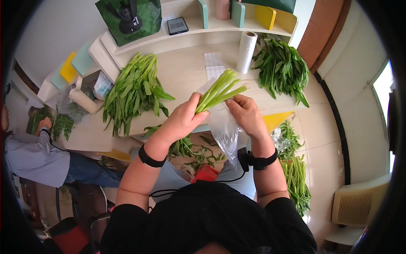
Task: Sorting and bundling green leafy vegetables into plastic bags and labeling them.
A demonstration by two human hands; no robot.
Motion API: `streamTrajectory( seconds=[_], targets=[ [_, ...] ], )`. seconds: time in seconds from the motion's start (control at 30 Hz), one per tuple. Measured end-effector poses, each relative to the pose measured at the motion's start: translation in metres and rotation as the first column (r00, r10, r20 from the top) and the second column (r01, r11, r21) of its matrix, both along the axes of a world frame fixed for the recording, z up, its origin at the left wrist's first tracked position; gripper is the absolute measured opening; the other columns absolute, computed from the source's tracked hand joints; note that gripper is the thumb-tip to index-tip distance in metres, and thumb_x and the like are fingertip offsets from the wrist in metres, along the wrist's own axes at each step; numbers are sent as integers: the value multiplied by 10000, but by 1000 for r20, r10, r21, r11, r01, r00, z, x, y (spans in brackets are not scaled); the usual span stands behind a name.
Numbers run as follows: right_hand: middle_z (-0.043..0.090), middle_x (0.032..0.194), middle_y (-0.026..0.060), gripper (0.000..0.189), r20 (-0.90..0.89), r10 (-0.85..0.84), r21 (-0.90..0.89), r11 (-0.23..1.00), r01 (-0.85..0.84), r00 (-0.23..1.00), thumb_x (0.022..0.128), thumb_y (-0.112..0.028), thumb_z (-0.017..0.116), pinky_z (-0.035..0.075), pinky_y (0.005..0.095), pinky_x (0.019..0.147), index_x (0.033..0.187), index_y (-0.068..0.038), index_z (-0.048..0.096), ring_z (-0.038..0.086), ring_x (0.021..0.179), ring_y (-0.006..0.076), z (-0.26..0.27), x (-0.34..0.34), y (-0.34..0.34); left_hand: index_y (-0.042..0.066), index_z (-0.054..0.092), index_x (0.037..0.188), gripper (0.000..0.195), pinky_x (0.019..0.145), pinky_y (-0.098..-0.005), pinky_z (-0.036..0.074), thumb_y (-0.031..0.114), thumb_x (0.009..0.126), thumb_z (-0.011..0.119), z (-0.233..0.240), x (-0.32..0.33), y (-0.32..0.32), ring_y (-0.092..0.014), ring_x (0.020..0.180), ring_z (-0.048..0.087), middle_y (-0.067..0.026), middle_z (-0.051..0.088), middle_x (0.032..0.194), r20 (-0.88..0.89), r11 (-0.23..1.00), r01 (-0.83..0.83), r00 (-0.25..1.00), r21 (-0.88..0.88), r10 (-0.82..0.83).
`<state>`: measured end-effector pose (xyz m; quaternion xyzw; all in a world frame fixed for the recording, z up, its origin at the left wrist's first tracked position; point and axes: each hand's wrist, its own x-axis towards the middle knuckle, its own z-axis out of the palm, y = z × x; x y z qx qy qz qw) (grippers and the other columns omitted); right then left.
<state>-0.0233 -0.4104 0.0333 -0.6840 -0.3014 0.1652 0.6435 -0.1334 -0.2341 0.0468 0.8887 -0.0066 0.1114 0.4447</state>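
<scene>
My left hand [187,116] is wrapped around a bunch of leafy green vegetable stalks [219,90], their pale cut ends pointing up and away from me. Green leaves [180,146] show below my left forearm, probably from this same bunch. A clear plastic bag [225,136] hangs between my hands and partly passes behind the stalks. Thumb and fingers of my right hand [245,112] pinch the bag's edge, close beside the lowest stalk. How far the stalks reach into the bag is hidden.
Leafy bunches lie on the desk's left [136,89] and right [282,66]. A plastic bag roll [247,54] stands by a label sheet [214,63]. A phone [177,26] and green bag [130,22] rest on the shelf. Greens [296,184] lie lower right; another person [38,158] works at left.
</scene>
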Motion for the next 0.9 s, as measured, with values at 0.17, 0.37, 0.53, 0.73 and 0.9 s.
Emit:
streamTrajectory(
  seconds=[0.17, 0.37, 0.53, 0.73, 0.9],
  targets=[
    [540, 737, -21, 199, -119, 89, 95, 992, -77, 989, 906, -143, 548, 386, 231, 569, 963, 40, 600, 441, 665, 45, -1, -9, 3, 18, 403, 1050, 267, 619, -370, 461, 117, 869, 572, -20, 6, -4, -276, 669, 579, -157, 560, 785, 119, 999, -34, 993, 37, 30],
    [600, 822, 12, 267, -153, 72, 80, 995, -60, 986, 899, -195, 607, 420, 234, 627, 1010, 47, 601, 494, 721, 71, 1, -16, 11, 10, 374, 1052, 318, 630, -456, 458, 122, 852, 594, -32, 11, -5, -419, 787, 587, -232, 591, 856, 206, 987, -71, 978, 144, 40],
    [632, 931, 51, 309, -158, 49, 50, 998, -41, 986, 900, -204, 612, 449, 248, 701, 1075, 51, 598, 539, 808, 98, -6, -16, 23, -5, 367, 1040, 331, 605, -463, 476, 120, 841, 600, -38, 14, -10, -403, 772, 595, -228, 586, 852, 250, 970, -115, 966, 216, 59],
    [633, 944, 57, 298, -155, 56, 113, 993, -39, 986, 879, -202, 643, 460, 263, 725, 1051, 39, 614, 551, 823, 113, -10, -14, 31, 8, 401, 1034, 299, 588, -414, 503, 131, 839, 590, -46, 16, -9, -341, 733, 619, -175, 579, 862, 319, 930, -189, 944, 316, 83],
    [638, 934, 54, 262, -201, -13, 121, 992, 38, 980, 864, -172, 658, 464, 268, 732, 1021, 35, 626, 567, 820, 125, -14, -13, 35, 5, 406, 1043, 334, 617, -423, 493, 140, 820, 616, -54, 18, -7, -364, 777, 604, -177, 581, 900, 303, 903, -207, 949, 376, 91]
  ],
)
